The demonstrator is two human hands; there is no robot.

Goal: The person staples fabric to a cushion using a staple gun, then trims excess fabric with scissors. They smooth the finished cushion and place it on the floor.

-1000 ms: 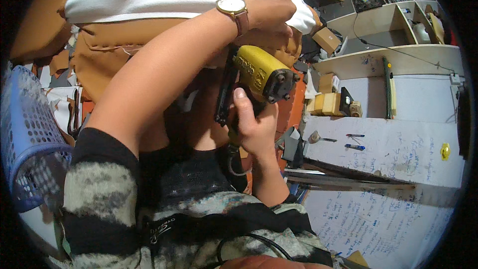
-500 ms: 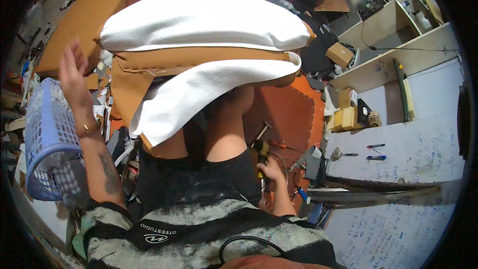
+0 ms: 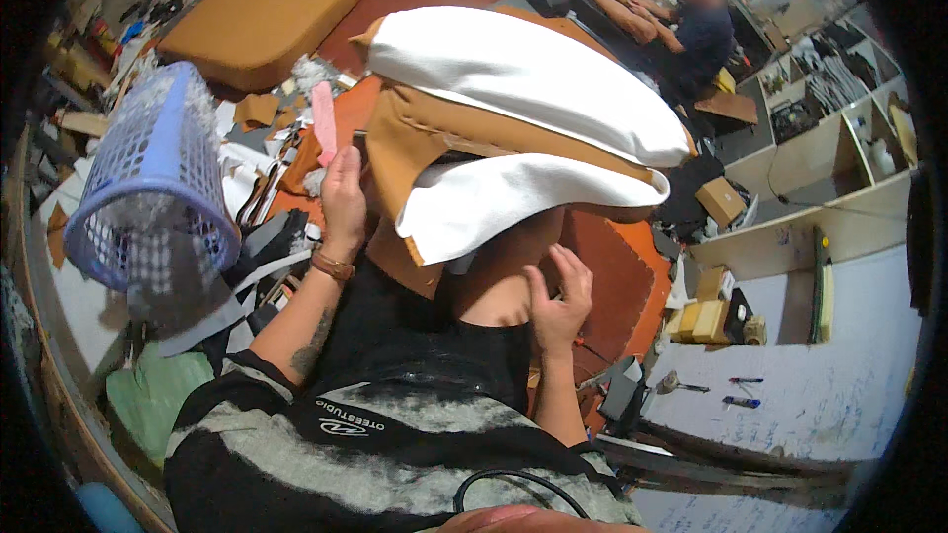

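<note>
A padded tan piece with white fabric over its cushion rests across my knees. A loose flap of the white fabric hangs toward me, ending in a tan corner. My left hand is at the left side of this piece, fingers extended upward and nothing visible in them; a pink strip shows just beyond the fingertips. Over my right thigh, near the white flap, my right hand is open and holds nothing, its thumb and fingers apart.
A blue perforated basket with white stuffing lies tipped at left. Beyond is a large tan cushion. Another person sits at the far right. Shelving and a white board with pens stand right. Scraps litter the floor.
My right hand has left a yellow-and-black tool on the floor and risen to my thigh. My left hand has moved inward to the padded piece. The view has turned.
</note>
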